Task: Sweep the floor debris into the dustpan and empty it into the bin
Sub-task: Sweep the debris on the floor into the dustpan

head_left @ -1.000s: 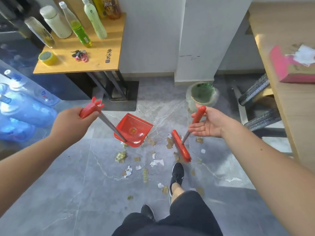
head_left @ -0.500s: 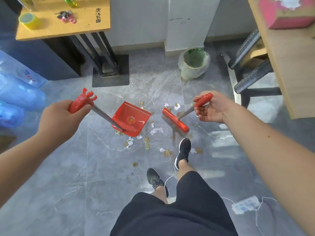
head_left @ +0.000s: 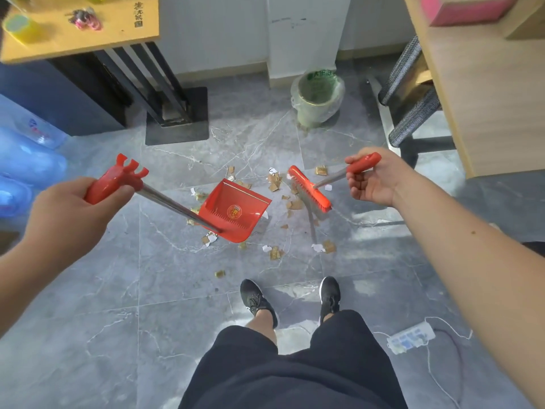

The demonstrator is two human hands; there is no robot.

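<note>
My left hand [head_left: 69, 214] grips the red handle of a long-handled red dustpan [head_left: 236, 211], whose pan sits over the grey floor tiles among the debris. My right hand [head_left: 373, 180] holds the red grip of a red broom [head_left: 309, 187], its head just right of the pan. Paper and cardboard scraps [head_left: 275, 252] lie scattered around and between both tools. A small bin [head_left: 317, 97] lined with a clear bag stands against the wall beyond the debris.
A wooden side table [head_left: 88, 39] on a black base [head_left: 177, 119] stands at back left, with blue water jugs [head_left: 26, 160] beside it. A desk [head_left: 486, 98] and chair [head_left: 413, 93] are at right. A power strip [head_left: 411, 340] with cables lies by my feet [head_left: 258, 299].
I have stepped back, so the debris now lies in front of both feet. The dustpan and broom have shifted toward me over the scraps, and my right hand has closed around the broom handle.
</note>
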